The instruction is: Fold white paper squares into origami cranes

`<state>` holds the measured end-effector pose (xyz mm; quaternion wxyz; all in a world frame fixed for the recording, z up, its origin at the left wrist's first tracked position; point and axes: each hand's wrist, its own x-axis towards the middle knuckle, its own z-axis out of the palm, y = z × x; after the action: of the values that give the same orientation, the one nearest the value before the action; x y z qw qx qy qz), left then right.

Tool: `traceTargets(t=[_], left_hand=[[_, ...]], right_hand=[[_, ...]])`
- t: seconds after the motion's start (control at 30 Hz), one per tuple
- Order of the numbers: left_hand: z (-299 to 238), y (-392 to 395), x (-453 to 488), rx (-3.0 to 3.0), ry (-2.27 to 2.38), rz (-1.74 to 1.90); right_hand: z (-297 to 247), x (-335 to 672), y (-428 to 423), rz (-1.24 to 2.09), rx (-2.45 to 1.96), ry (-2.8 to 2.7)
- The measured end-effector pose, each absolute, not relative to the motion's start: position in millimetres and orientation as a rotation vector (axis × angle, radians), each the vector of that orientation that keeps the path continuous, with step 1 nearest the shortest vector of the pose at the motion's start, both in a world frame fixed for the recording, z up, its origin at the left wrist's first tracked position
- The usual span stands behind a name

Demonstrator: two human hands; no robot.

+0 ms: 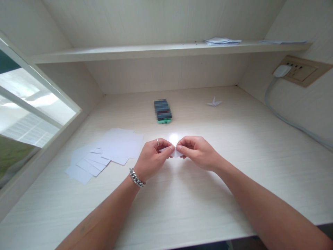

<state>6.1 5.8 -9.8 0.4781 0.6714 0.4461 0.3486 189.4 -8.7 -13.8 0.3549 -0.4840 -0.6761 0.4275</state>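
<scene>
A small piece of folded white paper [177,153] is pinched between my two hands, just above the desk. My left hand [154,155], with a ring and a chain bracelet at the wrist, grips its left side between thumb and fingers. On the other side my right hand [197,151] holds it the same way, the two thumbs nearly meeting. Fingers cover most of the paper, so its folded shape cannot be made out. Loose white paper sheets [122,144] lie fanned out left of my hands. A folded paper crane [214,102] sits farther back on the right.
A phone with a green edge [163,121] lies beyond my hands, its screen blurred out. A shelf [130,51] crosses above the desk, bearing a paper stack [223,41]. At right, a white cable [291,123] hangs from a plug in the wall socket [307,71]. A window [31,100] is at left.
</scene>
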Motion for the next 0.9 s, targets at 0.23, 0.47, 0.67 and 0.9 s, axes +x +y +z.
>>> traceTargets(t=[0.23, 0.47, 0.67, 0.9], left_hand=[[-5.3, 5.7, 1.0, 1.976, 1.135, 0.673], [-1.2, 9.8, -7.3, 1.887, 1.019, 0.523], [5.6, 10.2, -12.1, 1.829, 0.988, 0.452], [7.3, 15.7, -19.0, 1.711, 0.941, 0.497]], right_hand=[[-6.9, 191.6, -10.0, 1.100, -1.323, -1.931], [-1.6, 193.2, -11.2, 1.346, -1.224, -1.872], [0.5, 196.8, -10.1, 1.492, -1.182, -1.742], [0.9, 203.1, -8.7, 1.461, -1.171, -1.735]])
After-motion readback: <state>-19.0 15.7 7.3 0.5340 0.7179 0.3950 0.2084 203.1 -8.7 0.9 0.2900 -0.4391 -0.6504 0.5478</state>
